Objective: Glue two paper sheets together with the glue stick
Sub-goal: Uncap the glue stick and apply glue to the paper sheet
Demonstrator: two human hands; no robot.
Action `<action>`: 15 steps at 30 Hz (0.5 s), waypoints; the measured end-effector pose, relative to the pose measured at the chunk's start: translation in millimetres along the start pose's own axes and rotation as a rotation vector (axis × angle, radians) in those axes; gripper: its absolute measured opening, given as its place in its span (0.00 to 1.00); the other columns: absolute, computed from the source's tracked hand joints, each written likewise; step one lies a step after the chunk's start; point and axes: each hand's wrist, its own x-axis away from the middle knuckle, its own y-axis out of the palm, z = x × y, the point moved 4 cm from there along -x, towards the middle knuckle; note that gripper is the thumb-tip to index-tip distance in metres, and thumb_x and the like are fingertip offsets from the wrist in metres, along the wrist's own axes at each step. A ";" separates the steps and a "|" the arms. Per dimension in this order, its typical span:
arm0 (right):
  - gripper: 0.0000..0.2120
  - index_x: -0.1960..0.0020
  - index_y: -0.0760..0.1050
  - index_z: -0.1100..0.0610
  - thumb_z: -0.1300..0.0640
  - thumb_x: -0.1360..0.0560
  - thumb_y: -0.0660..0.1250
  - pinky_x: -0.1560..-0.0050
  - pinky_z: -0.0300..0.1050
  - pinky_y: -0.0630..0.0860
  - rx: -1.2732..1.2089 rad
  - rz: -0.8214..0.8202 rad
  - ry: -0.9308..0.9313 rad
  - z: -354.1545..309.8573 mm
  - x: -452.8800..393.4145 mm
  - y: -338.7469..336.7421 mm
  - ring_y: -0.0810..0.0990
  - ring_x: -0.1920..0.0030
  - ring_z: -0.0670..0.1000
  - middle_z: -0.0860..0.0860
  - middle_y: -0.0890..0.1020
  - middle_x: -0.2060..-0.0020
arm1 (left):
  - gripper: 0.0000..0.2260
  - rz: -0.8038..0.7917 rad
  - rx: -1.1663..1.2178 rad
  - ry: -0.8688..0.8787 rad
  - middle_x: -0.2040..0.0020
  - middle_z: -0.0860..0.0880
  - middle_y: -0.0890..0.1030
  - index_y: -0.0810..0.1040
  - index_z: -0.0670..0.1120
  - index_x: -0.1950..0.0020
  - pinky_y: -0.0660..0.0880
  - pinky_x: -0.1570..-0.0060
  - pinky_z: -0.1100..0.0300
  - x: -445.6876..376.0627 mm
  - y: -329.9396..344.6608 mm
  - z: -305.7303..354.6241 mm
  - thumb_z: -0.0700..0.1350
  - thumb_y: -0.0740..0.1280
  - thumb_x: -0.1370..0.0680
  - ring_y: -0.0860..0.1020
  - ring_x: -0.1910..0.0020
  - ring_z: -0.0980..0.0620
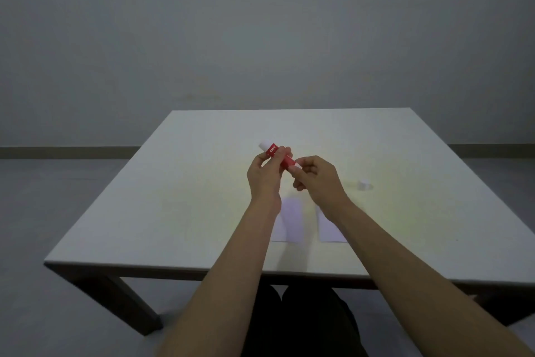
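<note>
A red glue stick [285, 160] with a white far end is held tilted above the middle of the table. My left hand [266, 175] grips its red body. My right hand [317, 178] pinches the white base end of the stick. A white cap [363, 184] stands alone on the table to the right of my hands. Two small white paper sheets lie side by side near the front: the left sheet [291, 223] and the right sheet [328, 229], both partly hidden under my forearms.
The white table [173, 197] has dark legs, with its front edge close to me. A grey wall and floor lie beyond it. My dark-clothed legs show under the front edge.
</note>
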 end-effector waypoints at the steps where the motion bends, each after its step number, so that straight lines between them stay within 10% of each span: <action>1: 0.05 0.55 0.76 0.61 0.59 0.25 0.67 0.66 0.40 0.73 -0.099 -0.010 0.049 1.2 0.1 0.8 0.74 0.71 0.48 0.53 0.76 0.68 | 0.05 0.000 0.018 -0.004 0.59 0.47 0.85 0.76 0.44 0.53 0.76 0.44 0.56 0.8 0.2 -0.7 0.40 0.71 0.27 0.84 0.59 0.54; 5: 0.15 0.61 0.74 0.61 0.54 0.20 0.60 0.73 0.40 0.67 -0.366 0.017 0.329 9.2 3.2 3.2 0.67 0.77 0.48 0.53 0.70 0.72 | 0.06 -0.049 -0.040 -0.010 0.55 0.49 0.86 0.75 0.46 0.52 0.71 0.36 0.53 4.9 3.1 -6.1 0.42 0.69 0.26 0.84 0.56 0.54; 11: 0.26 0.71 0.65 0.57 0.42 0.20 0.50 0.78 0.39 0.62 -0.087 0.118 0.401 13.1 8.0 -7.3 0.62 0.83 0.47 0.48 0.65 0.81 | 0.08 -0.128 -0.117 0.040 0.55 0.52 0.86 0.73 0.45 0.47 0.68 0.42 0.57 15.0 10.3 -11.5 0.44 0.68 0.25 0.84 0.55 0.57; 15: 0.16 0.48 0.75 0.63 0.49 0.22 0.62 0.67 0.41 0.74 -0.100 0.042 0.192 5.4 2.9 -7.0 0.77 0.72 0.50 0.54 0.78 0.70 | 0.06 -0.064 -0.072 0.041 0.55 0.49 0.86 0.72 0.46 0.51 0.71 0.51 0.61 11.5 8.4 -2.7 0.43 0.68 0.25 0.84 0.55 0.54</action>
